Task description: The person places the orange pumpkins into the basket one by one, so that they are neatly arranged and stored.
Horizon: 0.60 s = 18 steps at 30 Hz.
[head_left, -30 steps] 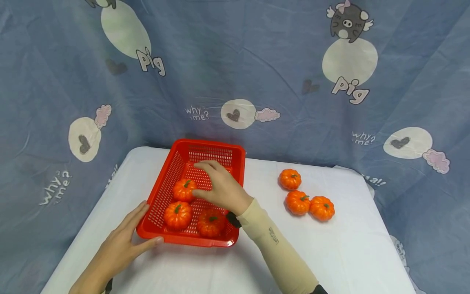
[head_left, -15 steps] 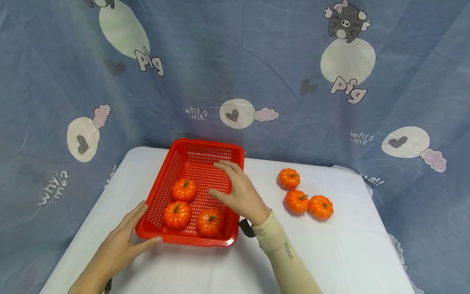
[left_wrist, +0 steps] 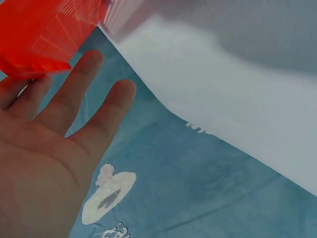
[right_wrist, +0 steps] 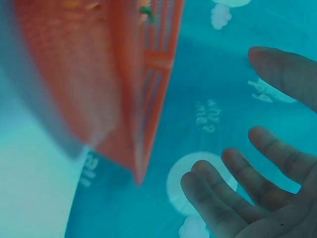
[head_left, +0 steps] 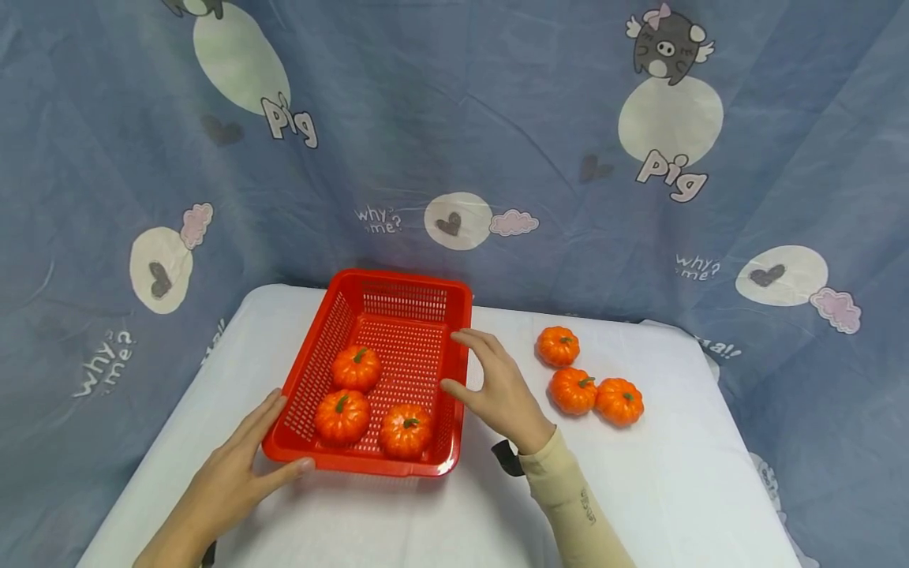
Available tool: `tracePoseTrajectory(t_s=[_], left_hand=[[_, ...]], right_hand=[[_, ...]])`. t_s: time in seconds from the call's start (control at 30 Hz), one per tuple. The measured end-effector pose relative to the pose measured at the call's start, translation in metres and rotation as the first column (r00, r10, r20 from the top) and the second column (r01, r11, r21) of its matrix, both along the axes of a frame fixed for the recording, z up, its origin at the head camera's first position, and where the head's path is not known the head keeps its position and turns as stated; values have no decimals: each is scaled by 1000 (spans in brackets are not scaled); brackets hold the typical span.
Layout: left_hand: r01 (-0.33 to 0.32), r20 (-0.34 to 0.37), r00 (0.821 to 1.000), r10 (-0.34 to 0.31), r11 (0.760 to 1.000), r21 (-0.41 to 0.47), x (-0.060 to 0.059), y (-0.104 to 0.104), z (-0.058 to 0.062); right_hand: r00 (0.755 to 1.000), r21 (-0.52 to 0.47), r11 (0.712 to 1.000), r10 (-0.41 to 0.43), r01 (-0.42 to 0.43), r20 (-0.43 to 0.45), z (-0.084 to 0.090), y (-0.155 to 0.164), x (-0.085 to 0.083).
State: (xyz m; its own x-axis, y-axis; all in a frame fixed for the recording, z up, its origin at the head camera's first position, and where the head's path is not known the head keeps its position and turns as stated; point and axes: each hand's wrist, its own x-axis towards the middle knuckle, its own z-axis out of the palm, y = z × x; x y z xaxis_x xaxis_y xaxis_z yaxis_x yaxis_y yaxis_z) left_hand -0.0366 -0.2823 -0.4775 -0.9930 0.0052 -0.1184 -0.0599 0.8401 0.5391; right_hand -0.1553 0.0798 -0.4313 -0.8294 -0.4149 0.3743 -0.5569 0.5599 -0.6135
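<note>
A red plastic basket (head_left: 408, 347) with slotted walls stands on the white table, and three small orange pumpkins lie inside it: one mid-left (head_left: 357, 368), one front left (head_left: 342, 416) and one front right (head_left: 405, 431). At the basket's front left corner my left hand (head_left: 230, 477) rests against the rim, fingers extended and thumb along the front. In the left wrist view the fingers (left_wrist: 67, 106) are spread beside the red basket wall. My right hand (head_left: 506, 392) hovers at the basket's right rim with nothing in it, fingers spread and loosely bent, as the right wrist view also shows.
Three more orange pumpkins sit close together on the table to the right: a rear one (head_left: 558, 346), a middle one (head_left: 573, 391) and a right one (head_left: 620, 401). A blue patterned cloth (head_left: 554, 142) hangs behind the white table (head_left: 682, 489).
My right hand has moved rightward from over the pumpkins inside the basket to its right rim, uncovering the front right pumpkin. The left hand and the pumpkins have stayed in place.
</note>
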Motion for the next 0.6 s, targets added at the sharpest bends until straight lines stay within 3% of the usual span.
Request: tracePoseTrajectory(t_s=[0.33,0.6], left_hand=[[6,-10,1000,-6,1000,-10,0,-1,1],[14,-33,999,-14,1000,-2,0,1,0]], right_hand=[[993,34,993,-116,115,19,-15,41,2],[988,24,988,-151,151,11,-27,74,5]])
